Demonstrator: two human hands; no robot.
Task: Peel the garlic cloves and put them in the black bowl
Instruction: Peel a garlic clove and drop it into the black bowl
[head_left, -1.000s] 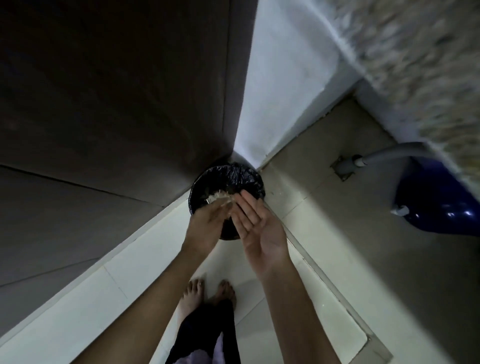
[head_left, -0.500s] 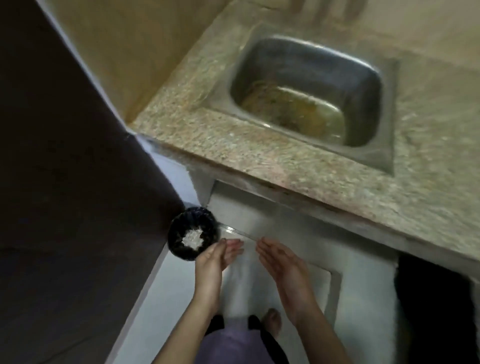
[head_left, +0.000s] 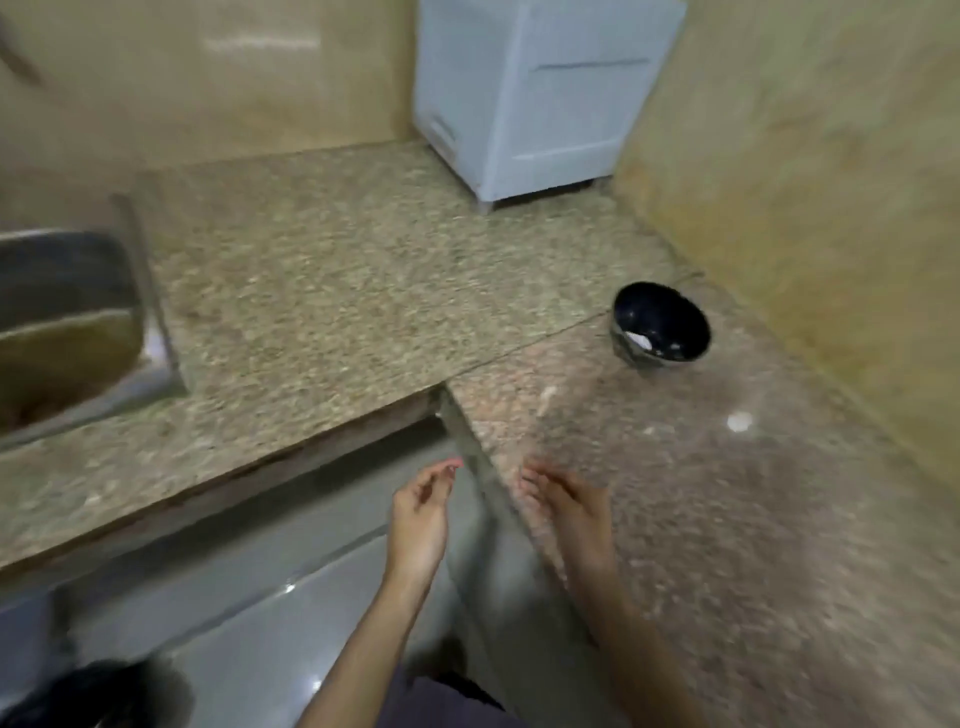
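Head view: left hand (head_left: 418, 519) and right hand (head_left: 569, 512) empty, apart at the countertop (head_left: 337, 291) edge, black bowl (head_left: 660, 325) way off by the wall (head_left: 805, 182), could easily sweep the loose garlic clove (head_left: 738, 421) off reaching over.

Home kitchen: L-shaped speckled granite counter (head_left: 332, 291), inset steel sink (head_left: 62, 322), pale blue cabinet (head_left: 540, 93) in the corner, beige tiled walls (head_left: 800, 171).

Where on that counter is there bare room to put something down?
The widest bare stretch of counter lies between the sink and the bowl, before the white box. Near the bowl, small pale bits dot it.
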